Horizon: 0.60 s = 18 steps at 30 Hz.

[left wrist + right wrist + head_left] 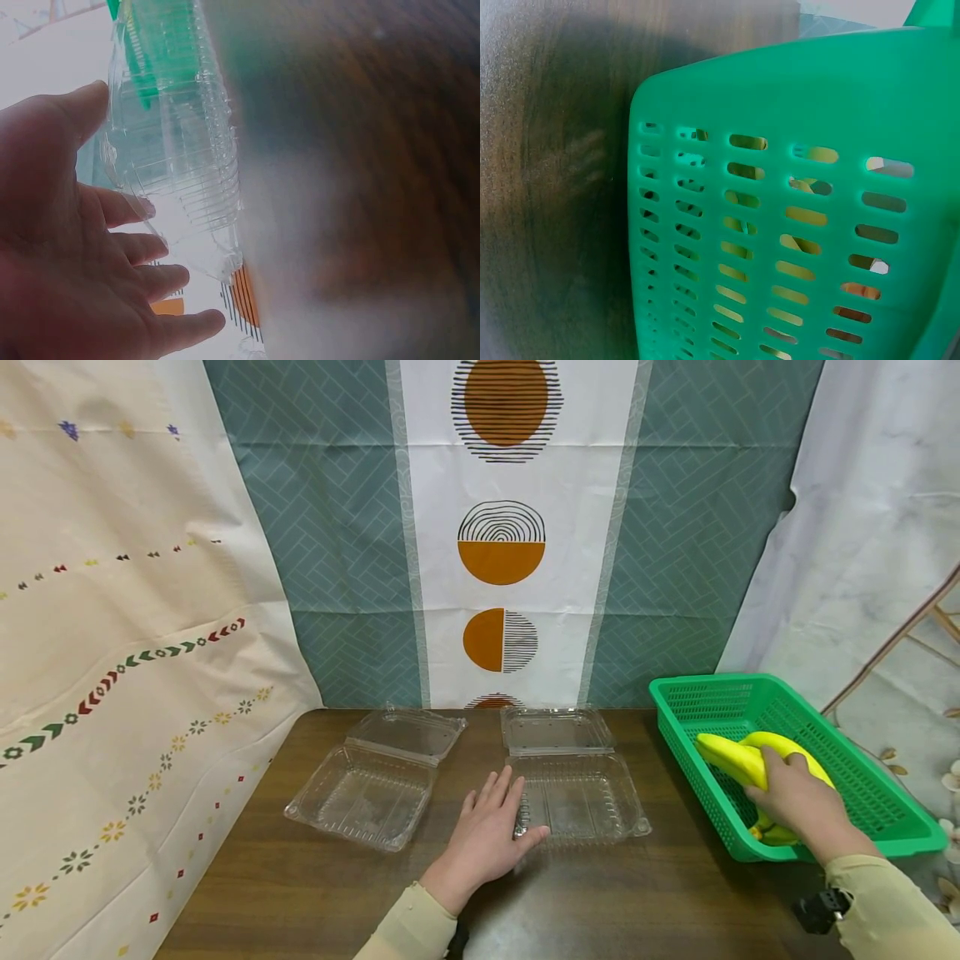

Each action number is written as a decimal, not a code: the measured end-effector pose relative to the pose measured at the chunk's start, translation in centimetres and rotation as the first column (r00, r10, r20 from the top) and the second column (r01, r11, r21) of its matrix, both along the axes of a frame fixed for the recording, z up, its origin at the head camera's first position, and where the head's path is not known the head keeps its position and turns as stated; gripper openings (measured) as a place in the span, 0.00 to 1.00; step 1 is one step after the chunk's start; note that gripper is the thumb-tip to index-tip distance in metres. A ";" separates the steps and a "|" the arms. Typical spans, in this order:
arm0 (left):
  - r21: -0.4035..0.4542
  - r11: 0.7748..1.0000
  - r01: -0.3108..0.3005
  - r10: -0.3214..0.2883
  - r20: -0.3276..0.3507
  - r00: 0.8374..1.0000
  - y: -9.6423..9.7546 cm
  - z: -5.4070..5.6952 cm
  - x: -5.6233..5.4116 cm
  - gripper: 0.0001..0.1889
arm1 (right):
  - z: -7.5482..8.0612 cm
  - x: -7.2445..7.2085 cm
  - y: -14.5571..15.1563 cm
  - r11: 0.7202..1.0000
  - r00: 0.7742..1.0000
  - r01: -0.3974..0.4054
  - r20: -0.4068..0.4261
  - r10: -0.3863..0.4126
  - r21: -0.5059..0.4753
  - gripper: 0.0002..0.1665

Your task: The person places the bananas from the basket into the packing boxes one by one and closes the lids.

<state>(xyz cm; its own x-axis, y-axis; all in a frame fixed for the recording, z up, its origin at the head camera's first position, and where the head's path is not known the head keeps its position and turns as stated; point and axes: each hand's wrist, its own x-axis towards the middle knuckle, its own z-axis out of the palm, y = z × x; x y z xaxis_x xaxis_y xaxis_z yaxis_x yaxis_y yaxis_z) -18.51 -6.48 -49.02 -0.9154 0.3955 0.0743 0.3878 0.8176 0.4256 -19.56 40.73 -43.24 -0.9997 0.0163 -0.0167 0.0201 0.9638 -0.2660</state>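
My left hand (489,833) is at the left edge of the right clear plastic clamshell box (588,797), its fingers extended and spread. In the left wrist view, the thumb and fingertips are right at the rim of that box (172,142). On the far right, my right hand (802,802) reaches into a green plastic basket (918,843). Its fingers curl over a yellow banana (731,760), with more bananas (787,747) beside and under it. From the right wrist, the basket's slotted wall (780,90) hides most of the hand and fruit.
A second clear clamshell box (367,797) stands to the left, lid folded back like the other one's lid (558,731). Both boxes and the basket are on a brown wooden table (300,893). Patterned cloths (337,527) hang behind and at the sides.
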 end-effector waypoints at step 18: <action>0.014 1.000 0.003 -0.003 0.004 1.000 -0.1 0.1 0.2 0.48 | 0.5 -0.4 -0.2 1.000 1.000 0.006 -0.029 -0.006 0.021 0.54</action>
